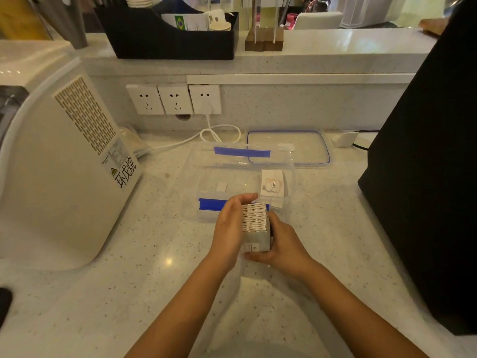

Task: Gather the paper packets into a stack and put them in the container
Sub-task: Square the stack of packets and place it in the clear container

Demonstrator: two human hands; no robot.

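Observation:
A tight stack of white paper packets [256, 226] stands on edge between both my hands, just in front of the clear plastic container [204, 177]. My left hand [231, 226] presses flat against the stack's left side, fingers reaching over its far end. My right hand [281, 241] cups its right side and near end. The container has blue clips on its near and far rims. Inside it at the right lies a packet with "love" printed on it [273, 186].
The container's clear lid with a blue seal [289, 147] lies behind it. A white appliance [64, 161] stands at the left, a large black object [426, 177] at the right. Wall sockets [175, 99] and a white cable [219, 133] are at the back.

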